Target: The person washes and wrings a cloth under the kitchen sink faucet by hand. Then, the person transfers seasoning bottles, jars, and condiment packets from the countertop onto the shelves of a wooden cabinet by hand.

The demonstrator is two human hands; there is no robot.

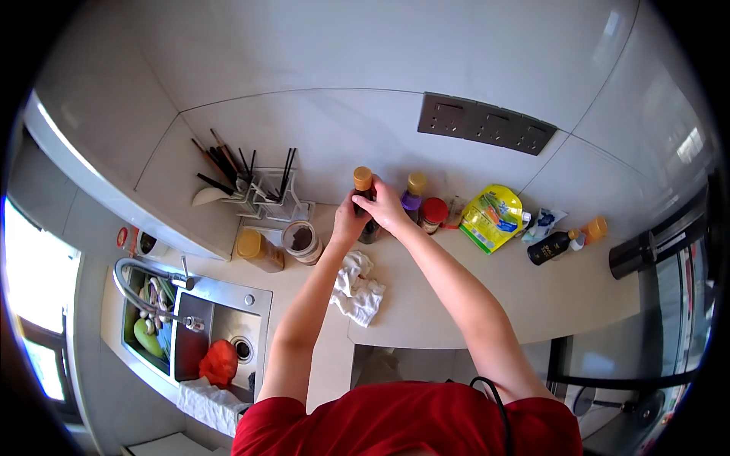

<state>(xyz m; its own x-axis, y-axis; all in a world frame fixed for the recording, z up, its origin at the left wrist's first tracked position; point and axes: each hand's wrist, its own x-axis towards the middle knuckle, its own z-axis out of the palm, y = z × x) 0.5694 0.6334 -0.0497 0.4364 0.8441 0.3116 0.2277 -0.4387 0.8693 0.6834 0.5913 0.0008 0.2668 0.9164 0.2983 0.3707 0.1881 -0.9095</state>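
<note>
A dark bottle with an orange-brown cap [363, 178] is upright between my two hands at the back of the counter. My left hand [349, 221] is closed round its left side, below the cap. From the right, my right hand [386, 207] grips the same bottle, its fingers partly hidden behind it. Below the hands, dark glass shows close to the countertop; whether the bottle rests on it I cannot tell. A crumpled white cloth [357, 290] lies nearer to me. Just right of my right hand are a purple-labelled bottle [411, 201] and a red-lidded jar [433, 213].
To the left stand an open jar [302, 242], a yellow-lidded container [260, 251] and a utensil rack [275, 194]. The sink [262, 304] holds a red bag [219, 363]. On the right are a yellow pouch [492, 218] and a black bottle [549, 248] lying tilted.
</note>
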